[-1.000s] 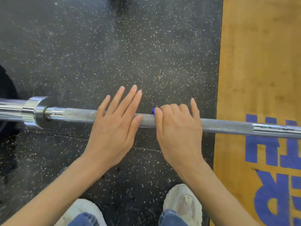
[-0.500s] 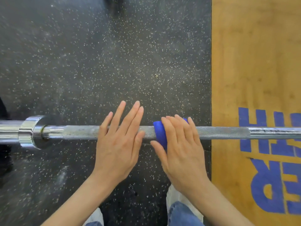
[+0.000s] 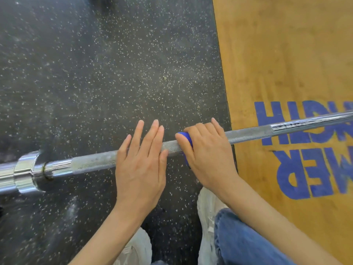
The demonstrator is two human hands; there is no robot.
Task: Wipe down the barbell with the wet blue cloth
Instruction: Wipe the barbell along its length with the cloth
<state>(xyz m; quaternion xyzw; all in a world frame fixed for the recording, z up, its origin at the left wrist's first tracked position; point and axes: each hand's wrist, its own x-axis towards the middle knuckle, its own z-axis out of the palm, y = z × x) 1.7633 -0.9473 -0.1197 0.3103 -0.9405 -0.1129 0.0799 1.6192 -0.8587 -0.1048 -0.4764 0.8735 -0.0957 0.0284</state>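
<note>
My right hand (image 3: 208,152) has its grip curled over the barbell (image 3: 248,133), fingers wrapped round the blue cloth (image 3: 186,138) and pressing it onto the knurled shaft; only a small blue patch of the cloth shows, beside my thumb and under the edge of my palm. Just along the barbell toward its collar, my left hand (image 3: 141,165) lies flat across the shaft, fingers straight and close together, gripping nothing, its thumb tip close to the cloth. The barbell runs slantwise beneath both hands, from the shiny collar and sleeve (image 3: 24,173) at one end, past a greyish, dull stretch of knurling next to my left hand, and on to a smooth bright section on the far side of my right hand. Under the collar end of the barbell is black speckled rubber floor (image 3: 95,73); under the other end is a wooden platform (image 3: 286,54) with large blue letters (image 3: 305,169) painted on it. Below the barbell, nearest me, I see my blue jeans (image 3: 244,241) and pale shoes (image 3: 205,207).
</note>
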